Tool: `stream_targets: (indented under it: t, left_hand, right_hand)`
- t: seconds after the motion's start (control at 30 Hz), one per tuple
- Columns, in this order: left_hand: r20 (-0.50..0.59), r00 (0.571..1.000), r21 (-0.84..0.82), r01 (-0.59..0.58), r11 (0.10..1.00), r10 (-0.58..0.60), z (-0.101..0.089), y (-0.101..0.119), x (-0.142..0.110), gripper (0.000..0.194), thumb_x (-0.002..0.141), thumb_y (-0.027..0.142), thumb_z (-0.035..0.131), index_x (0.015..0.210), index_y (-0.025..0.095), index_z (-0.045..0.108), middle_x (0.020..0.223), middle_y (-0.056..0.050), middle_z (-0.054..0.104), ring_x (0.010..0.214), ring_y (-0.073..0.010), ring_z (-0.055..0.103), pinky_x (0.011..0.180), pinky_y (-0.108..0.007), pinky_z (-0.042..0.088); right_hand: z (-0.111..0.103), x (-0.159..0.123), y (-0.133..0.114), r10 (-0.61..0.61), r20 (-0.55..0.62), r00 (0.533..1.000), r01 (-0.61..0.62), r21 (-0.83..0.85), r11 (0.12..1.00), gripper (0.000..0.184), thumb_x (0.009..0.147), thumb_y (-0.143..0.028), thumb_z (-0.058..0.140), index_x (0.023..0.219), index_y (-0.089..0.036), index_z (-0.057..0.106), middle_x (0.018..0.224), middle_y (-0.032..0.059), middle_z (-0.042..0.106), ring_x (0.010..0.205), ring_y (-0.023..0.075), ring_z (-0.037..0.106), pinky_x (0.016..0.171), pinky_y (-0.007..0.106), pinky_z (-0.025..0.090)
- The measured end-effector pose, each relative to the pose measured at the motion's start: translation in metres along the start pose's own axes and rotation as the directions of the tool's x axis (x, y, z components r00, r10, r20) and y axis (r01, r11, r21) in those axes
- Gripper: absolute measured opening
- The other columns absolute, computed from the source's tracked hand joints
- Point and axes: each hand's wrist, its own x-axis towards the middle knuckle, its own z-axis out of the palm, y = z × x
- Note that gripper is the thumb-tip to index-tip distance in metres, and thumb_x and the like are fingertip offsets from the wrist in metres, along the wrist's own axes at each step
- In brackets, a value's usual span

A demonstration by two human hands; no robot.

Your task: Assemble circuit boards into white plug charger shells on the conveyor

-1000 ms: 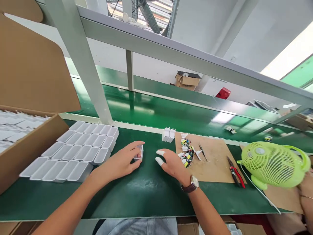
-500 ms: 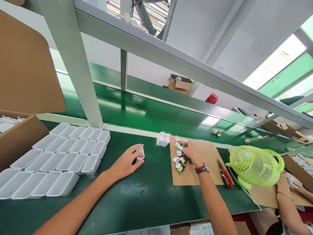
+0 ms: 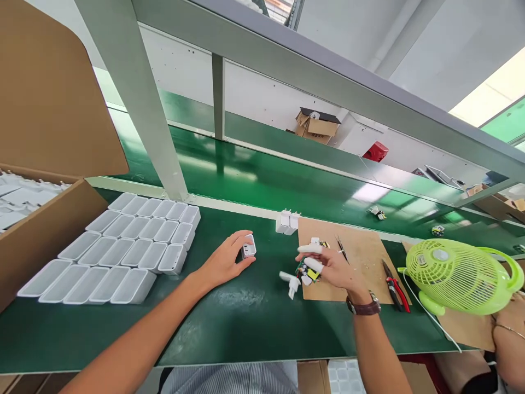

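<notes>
My left hand [image 3: 227, 260] is closed around a small white plastic case [image 3: 249, 246] standing on the green table, its open end facing up. My right hand [image 3: 334, 266], with white covers on two fingertips, is at the left edge of a cardboard sheet [image 3: 363, 257]. Its fingers are on a small circuit board [image 3: 310, 273], from which a white plug-shaped part [image 3: 290, 283] sticks out past the sheet; the exact grip is partly hidden. Another board with a white part [image 3: 315, 241] lies just behind the fingers. Two white cases with pins [image 3: 287, 222] stand between the hands, farther back.
Rows of open white cases [image 3: 117, 249] fill the left side, beside a cardboard box [image 3: 49, 219] of white parts. Tweezers [image 3: 342, 248] and red-black pliers [image 3: 396, 287] lie on the sheet. A green fan [image 3: 455, 276] stands at right, near another person's arm [image 3: 508, 334].
My right hand has drawn back from the pile of boards, and a board with its white part now reaches left past the sheet's edge. My left hand keeps its case. The view has shifted.
</notes>
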Motion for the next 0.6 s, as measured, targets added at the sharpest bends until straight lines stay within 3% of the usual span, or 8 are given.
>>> stream_targets:
  t: [0.1,0.17,0.23,0.3,0.4,0.47,0.6]
  left_hand:
    - [-0.014,1.000,-0.004,-0.003,1.000,0.003,0.001,0.000,0.000,0.029,0.094,0.040,0.060,0.117,0.023,0.056,0.145,-0.011,0.055,0.126,-0.0271,0.061,0.104,-0.042,0.054]
    - [-0.030,1.000,-0.008,-0.001,1.000,0.000,0.000,0.001,-0.002,0.032,0.093,0.039,0.062,0.121,0.024,0.055,0.144,-0.011,0.055,0.129,-0.0270,0.059,0.108,-0.043,0.052]
    - [-0.043,0.999,-0.018,0.013,1.000,-0.013,-0.002,0.003,-0.003,0.040,0.092,0.039,0.063,0.128,0.024,0.052,0.143,-0.010,0.056,0.131,-0.0272,0.058,0.111,-0.045,0.050]
    - [-0.041,0.998,-0.029,0.042,0.999,-0.043,-0.004,0.004,-0.004,0.048,0.091,0.037,0.065,0.134,0.024,0.048,0.140,-0.010,0.057,0.129,-0.0276,0.058,0.111,-0.046,0.049]
    - [-0.023,0.997,-0.037,0.073,0.997,-0.074,-0.005,0.004,-0.004,0.056,0.091,0.035,0.066,0.140,0.023,0.044,0.138,-0.011,0.057,0.128,-0.0287,0.058,0.112,-0.048,0.048]
    - [-0.009,0.998,-0.037,0.069,0.997,-0.070,-0.004,0.004,-0.004,0.058,0.092,0.035,0.065,0.143,0.024,0.041,0.141,-0.012,0.055,0.131,-0.0294,0.056,0.113,-0.049,0.047]
    - [0.030,0.998,-0.027,0.057,0.998,-0.056,-0.004,0.006,-0.005,0.060,0.093,0.034,0.063,0.147,0.025,0.038,0.143,-0.012,0.053,0.131,-0.0292,0.055,0.112,-0.047,0.048]
  right_hand:
    - [0.024,0.025,-0.007,-0.047,0.217,0.975,0.101,-0.243,0.965,0.036,0.101,-0.026,0.043,0.128,-0.025,0.066,0.119,0.0051,0.075,0.097,0.0180,0.072,0.087,0.035,0.060]
    - [0.039,0.041,-0.009,-0.148,0.224,0.963,0.224,-0.371,0.901,0.040,0.101,-0.020,0.040,0.134,-0.025,0.062,0.131,0.0065,0.069,0.118,0.0202,0.066,0.101,0.039,0.054]
    - [0.053,0.050,-0.010,-0.233,0.146,0.962,0.275,-0.513,0.813,0.040,0.101,-0.021,0.043,0.138,-0.021,0.058,0.137,0.0104,0.065,0.131,0.0234,0.058,0.111,0.043,0.047]
    - [0.066,0.050,-0.008,-0.193,0.031,0.981,0.165,-0.667,0.726,0.032,0.101,-0.026,0.048,0.130,-0.017,0.061,0.125,0.0153,0.070,0.123,0.0284,0.063,0.106,0.045,0.049]
    - [0.080,0.037,-0.002,-0.002,-0.098,0.995,-0.076,-0.783,0.618,0.022,0.099,-0.035,0.056,0.104,-0.016,0.066,0.096,0.0148,0.070,0.093,0.0317,0.071,0.086,0.043,0.056]
    - [0.082,0.027,0.003,0.007,-0.093,0.996,-0.076,-0.767,0.637,0.025,0.098,-0.038,0.056,0.109,-0.016,0.065,0.102,0.0155,0.069,0.097,0.0326,0.071,0.086,0.044,0.056]
    - [0.076,0.016,0.014,-0.161,-0.069,0.985,0.079,-0.646,0.760,0.044,0.101,-0.023,0.042,0.144,-0.016,0.047,0.139,0.0151,0.060,0.130,0.0263,0.057,0.106,0.041,0.049]
